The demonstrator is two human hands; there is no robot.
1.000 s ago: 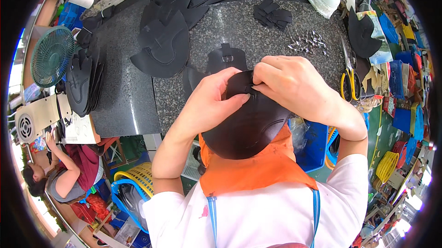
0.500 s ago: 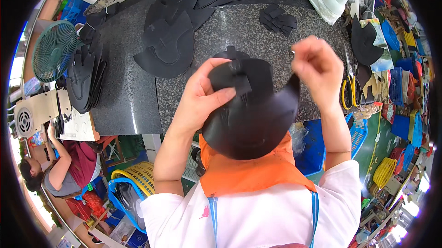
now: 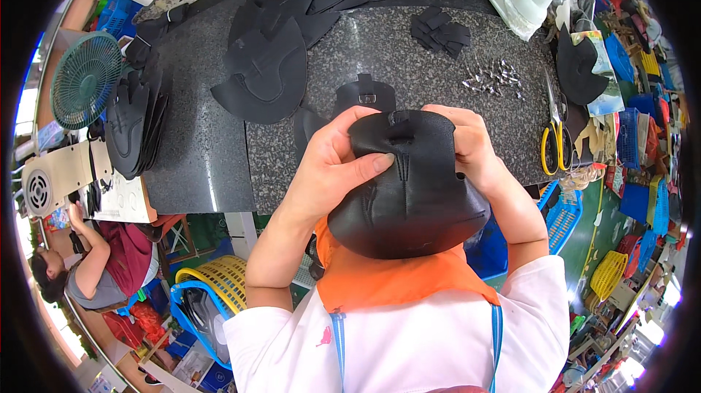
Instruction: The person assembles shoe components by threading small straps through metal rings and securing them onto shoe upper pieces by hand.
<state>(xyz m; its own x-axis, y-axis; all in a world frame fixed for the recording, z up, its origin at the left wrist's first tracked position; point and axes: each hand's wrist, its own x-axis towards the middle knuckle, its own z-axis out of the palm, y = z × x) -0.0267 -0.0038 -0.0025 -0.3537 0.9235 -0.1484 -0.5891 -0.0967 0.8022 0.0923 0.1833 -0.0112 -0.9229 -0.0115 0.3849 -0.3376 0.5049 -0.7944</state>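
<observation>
My left hand (image 3: 330,163) grips a glossy black leather shoe upper (image 3: 420,207) on its left side, its thumb pressed on the front near a small slot and stitched lines. My right hand (image 3: 473,141) is wrapped round the upper right edge, with several fingers hidden behind the leather. The upper is held up over the table's near edge, in front of an orange apron (image 3: 401,280). Just beyond it, a black piece with a strap and a small metal buckle (image 3: 366,98) lies on the table. A scatter of small shiny metal parts (image 3: 496,81) lies to the right.
Black uppers (image 3: 266,72) are heaped at the far left on the speckled stone table (image 3: 423,57). Small black straps (image 3: 440,32) lie beyond. Yellow-handled scissors (image 3: 556,137) rest at right, a green fan (image 3: 86,75) stands at left, and a co-worker (image 3: 95,269) sits there.
My right hand has come down and left from above the table onto the upper's right side. The upper has turned to show its stitched front. The metal parts are now uncovered.
</observation>
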